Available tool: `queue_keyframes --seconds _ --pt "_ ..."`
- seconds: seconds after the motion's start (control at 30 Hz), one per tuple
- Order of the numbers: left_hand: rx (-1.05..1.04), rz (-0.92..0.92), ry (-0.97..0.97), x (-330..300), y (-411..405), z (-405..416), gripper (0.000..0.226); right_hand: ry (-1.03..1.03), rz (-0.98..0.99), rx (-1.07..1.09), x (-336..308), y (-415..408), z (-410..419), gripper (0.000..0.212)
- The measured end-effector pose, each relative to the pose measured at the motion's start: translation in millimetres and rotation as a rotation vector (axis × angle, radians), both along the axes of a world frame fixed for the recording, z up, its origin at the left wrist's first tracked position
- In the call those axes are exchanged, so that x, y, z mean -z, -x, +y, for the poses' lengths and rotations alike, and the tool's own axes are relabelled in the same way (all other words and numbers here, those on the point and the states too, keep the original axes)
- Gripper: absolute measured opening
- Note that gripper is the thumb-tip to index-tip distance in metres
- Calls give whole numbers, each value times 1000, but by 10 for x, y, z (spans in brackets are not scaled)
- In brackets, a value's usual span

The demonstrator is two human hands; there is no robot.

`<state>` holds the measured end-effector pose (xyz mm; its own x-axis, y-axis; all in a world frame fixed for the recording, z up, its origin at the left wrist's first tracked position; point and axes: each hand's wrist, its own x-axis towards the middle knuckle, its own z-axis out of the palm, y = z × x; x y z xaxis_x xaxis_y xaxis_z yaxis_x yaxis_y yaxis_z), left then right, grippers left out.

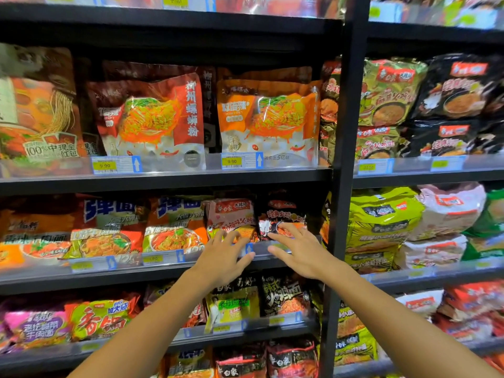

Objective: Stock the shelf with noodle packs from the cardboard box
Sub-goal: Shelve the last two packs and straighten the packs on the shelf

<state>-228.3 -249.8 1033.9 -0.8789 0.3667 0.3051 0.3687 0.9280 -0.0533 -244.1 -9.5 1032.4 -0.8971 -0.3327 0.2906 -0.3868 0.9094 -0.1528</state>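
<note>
Both my arms reach up to the middle shelf [163,271] of a black store rack. My left hand [226,255] lies with relaxed, spread fingers against the clear price rail, just below a pink noodle pack [231,216]. My right hand [294,249] stretches flat toward a black noodle pack [283,211], its fingertips touching the pack's lower front. Neither hand grips anything. The cardboard box is out of view.
Shelves above and below are packed with noodle bags: large orange packs [267,115] on the upper shelf, green and black packs [381,227] in the right bay. A black upright post [341,159] divides the two bays, close to my right hand.
</note>
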Motion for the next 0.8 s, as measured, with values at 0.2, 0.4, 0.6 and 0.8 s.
queue_keyframes --seconds 0.2,0.4,0.6,0.8 --pt "-52 -59 -5 -15 95 -61 69 -43 -54 30 -35 116 -17 59" --pt "-71 -80 39 -38 -4 -78 62 -80 -68 68 -36 129 39 87" --pt "-50 -32 -11 -90 -286 -262 90 28 3 9 12 -13 54 73" --pt "-81 56 -124 39 -763 -783 59 102 127 -135 -4 -242 -208 63"
